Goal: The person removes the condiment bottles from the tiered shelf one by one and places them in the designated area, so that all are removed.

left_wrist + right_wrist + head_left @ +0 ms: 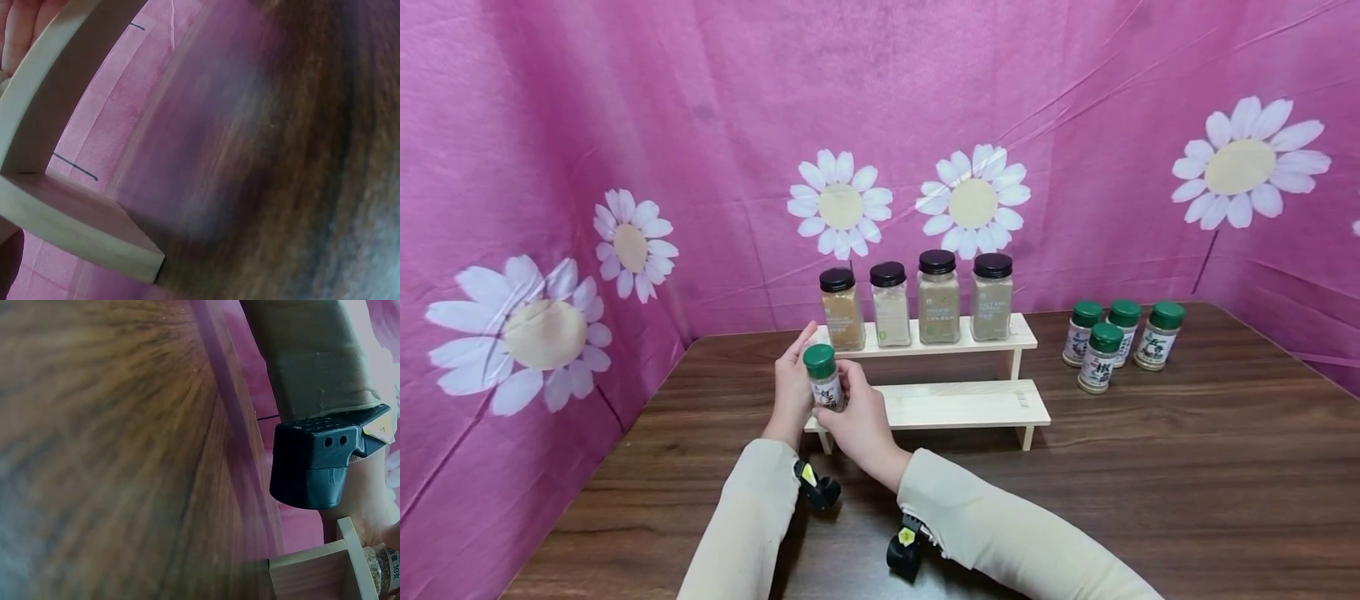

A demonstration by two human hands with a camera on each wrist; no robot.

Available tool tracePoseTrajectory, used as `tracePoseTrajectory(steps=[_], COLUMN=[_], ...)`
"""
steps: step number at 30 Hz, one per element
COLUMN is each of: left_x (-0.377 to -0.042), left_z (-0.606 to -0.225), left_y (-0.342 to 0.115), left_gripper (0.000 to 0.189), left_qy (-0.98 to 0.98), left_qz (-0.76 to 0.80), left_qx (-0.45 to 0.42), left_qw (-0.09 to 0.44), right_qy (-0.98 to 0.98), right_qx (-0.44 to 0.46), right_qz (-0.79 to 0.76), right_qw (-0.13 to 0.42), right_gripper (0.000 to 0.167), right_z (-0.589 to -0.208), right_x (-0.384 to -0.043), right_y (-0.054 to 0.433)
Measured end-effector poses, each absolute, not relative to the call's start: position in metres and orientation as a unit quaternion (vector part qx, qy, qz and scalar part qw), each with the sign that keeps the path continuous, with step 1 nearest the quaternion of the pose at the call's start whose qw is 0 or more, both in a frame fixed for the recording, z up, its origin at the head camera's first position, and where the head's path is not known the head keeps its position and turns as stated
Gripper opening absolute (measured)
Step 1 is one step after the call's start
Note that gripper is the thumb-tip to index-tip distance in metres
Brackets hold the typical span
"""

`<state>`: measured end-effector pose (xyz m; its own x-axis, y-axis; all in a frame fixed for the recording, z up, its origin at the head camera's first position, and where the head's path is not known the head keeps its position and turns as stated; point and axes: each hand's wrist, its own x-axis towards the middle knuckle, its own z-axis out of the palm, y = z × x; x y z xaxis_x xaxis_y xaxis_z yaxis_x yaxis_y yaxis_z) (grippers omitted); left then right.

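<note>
Pinching a green-capped spice jar [826, 387] between thumb and fingers, the right hand [861, 417] reached in from the right with its grip closed around the jar's side. The jar stood nearly upright at the left end of the lower tier [955, 404] of a pale two-tier wooden rack; whether its base bore on the wood could not be told. Just beside it on the other side was the left hand [792, 387], its grip loose, with the fingers pointing up and away, mostly straight; contact with the jar could not be made out.

On the upper tier [970, 346] four black-lidded glass jars stood in a row: an orange-brown one [844, 312] at the left, a pale one [891, 312] next, then two greenish-tan ones [938, 304]. Well to the right of the rack, four more green-capped jars [1159, 340] formed a close group on the dark wood-grain tabletop [1187, 467], one in front of the others. Light sleeves [977, 517] covered both forearms, a black wrist camera [904, 554] at each cuff. Behind everything hung a pink cloth [722, 125] printed with large white daisies [973, 202].
</note>
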<state>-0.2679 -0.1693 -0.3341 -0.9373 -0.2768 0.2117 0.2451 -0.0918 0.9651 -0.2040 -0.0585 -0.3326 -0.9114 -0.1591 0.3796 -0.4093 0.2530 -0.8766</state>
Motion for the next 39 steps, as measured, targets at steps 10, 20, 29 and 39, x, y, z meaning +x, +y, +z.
tracePoseTrajectory(steps=[10, 20, 29, 39], left_x=[-0.27, -0.269, -0.272, -0.271], left_z=[-0.334, -0.332, -0.336, -0.336], left_y=[-0.17, -0.168, -0.165, -0.166], left_gripper=[0.037, 0.036, 0.041, 0.038], left_qy=[-0.645, -0.624, -0.612, -0.625], left_qz=[-0.744, -0.76, -0.765, -0.756], left_qx=[0.013, 0.016, -0.005, 0.004], left_qw=[0.173, 0.184, 0.198, 0.195], right_qy=[-0.777, -0.729, -0.704, -0.682], right_qx=[0.18, 0.179, 0.182, 0.2], right_qz=[0.589, 0.646, 0.665, 0.671], right_qw=[0.129, 0.142, 0.169, 0.211], right_gripper=[0.052, 0.053, 0.053, 0.052], right_z=[-0.335, -0.337, -0.337, -0.332], right_x=[-0.203, -0.203, -0.204, -0.205], right_y=[-0.059, -0.057, -0.048, -0.034])
